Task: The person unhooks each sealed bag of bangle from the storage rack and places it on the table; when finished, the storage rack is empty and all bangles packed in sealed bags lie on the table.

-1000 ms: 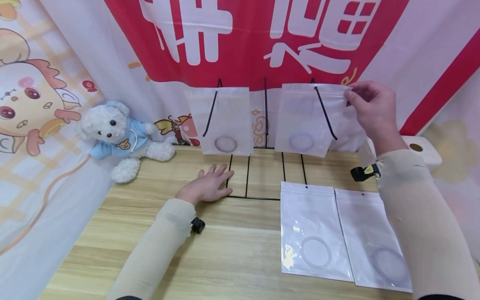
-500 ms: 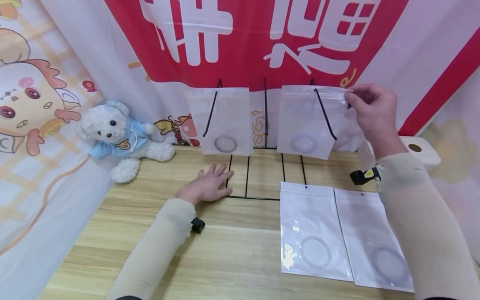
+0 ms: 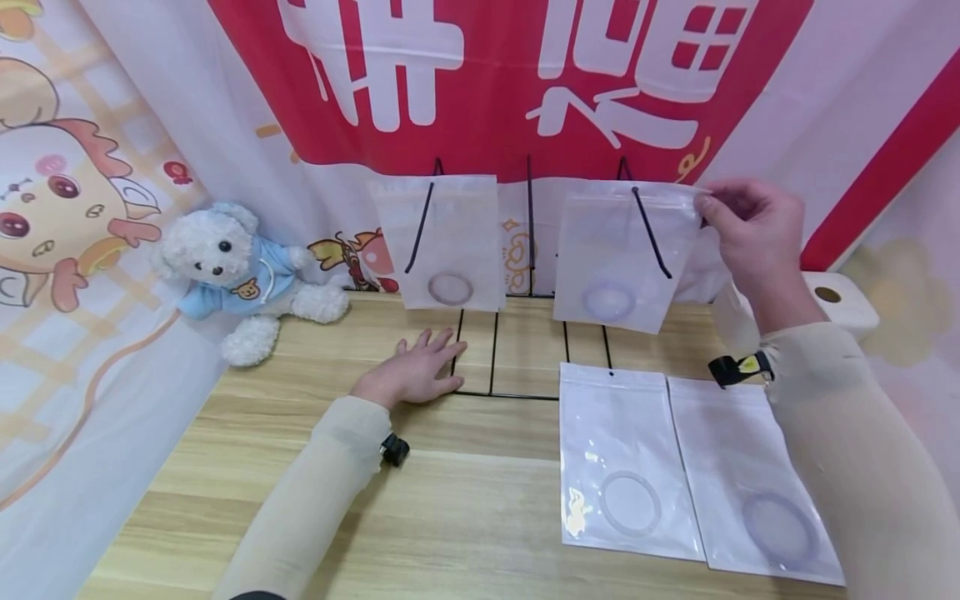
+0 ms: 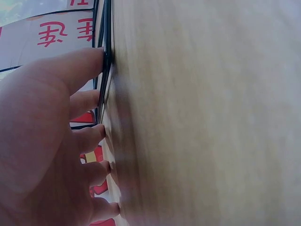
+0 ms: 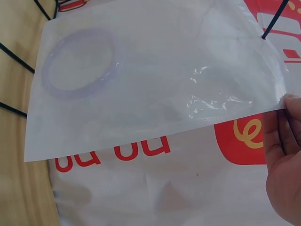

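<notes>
The bag (image 3: 611, 250) at your right hand (image 3: 761, 225) contains a pale lavender ring (image 5: 115, 56) near its bottom edge; you pinch its top corner between thumb and finger. Beyond your left hand (image 3: 414, 373), a second hanging bag (image 3: 450, 225) also encloses a ring. Below your right hand, a flat bag (image 3: 615, 433) and its neighbour (image 3: 727, 450) each contain one ring. Your pinched bag looks translucent white, glossy and tilted, with a black rod (image 3: 651, 233) through its top. Your left hand lies with fingers spread, touching the wire base (image 3: 510, 396).
</notes>
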{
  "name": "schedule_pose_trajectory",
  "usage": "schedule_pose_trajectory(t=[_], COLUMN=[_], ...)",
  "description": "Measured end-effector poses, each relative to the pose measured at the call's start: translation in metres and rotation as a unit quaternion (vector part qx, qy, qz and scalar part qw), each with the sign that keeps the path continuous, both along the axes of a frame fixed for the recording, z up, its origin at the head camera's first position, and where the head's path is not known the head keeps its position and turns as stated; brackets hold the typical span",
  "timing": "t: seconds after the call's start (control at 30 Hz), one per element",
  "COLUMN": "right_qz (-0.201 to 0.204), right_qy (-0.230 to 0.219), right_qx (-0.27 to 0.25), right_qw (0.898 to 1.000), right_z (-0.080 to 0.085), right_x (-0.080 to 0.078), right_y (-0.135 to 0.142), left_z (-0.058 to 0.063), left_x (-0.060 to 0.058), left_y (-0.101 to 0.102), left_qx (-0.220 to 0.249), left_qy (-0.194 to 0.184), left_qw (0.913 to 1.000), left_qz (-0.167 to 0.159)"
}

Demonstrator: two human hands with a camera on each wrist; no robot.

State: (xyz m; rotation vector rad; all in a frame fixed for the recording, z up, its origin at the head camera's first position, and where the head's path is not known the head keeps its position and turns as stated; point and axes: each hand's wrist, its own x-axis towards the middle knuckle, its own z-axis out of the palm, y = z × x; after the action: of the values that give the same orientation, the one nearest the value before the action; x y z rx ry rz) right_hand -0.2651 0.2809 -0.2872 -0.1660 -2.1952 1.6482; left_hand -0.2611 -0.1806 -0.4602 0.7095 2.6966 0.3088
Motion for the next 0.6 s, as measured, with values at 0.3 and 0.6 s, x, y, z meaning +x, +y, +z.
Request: schedule_pose_trajectory(t=[0.3, 0.6], right_qz=[-0.003, -0.012], right_qy=[0.003, 0.025], right_qx=[0.012, 0.025], right_qw=[1.000, 0.999], right_z=[-0.003, -0.009], right_x=[0.014, 0.030], right_y=[0.000, 0.000], left_z=[-0.011, -0.033], left_x=[-0.007, -0.020], left_y=[-0.003, -0.011], left_qx=[0.001, 0.011], left_qy=[0.008, 0.013], left_qw=[1.0000, 0.9998], left_qz=[-0.001, -0.004])
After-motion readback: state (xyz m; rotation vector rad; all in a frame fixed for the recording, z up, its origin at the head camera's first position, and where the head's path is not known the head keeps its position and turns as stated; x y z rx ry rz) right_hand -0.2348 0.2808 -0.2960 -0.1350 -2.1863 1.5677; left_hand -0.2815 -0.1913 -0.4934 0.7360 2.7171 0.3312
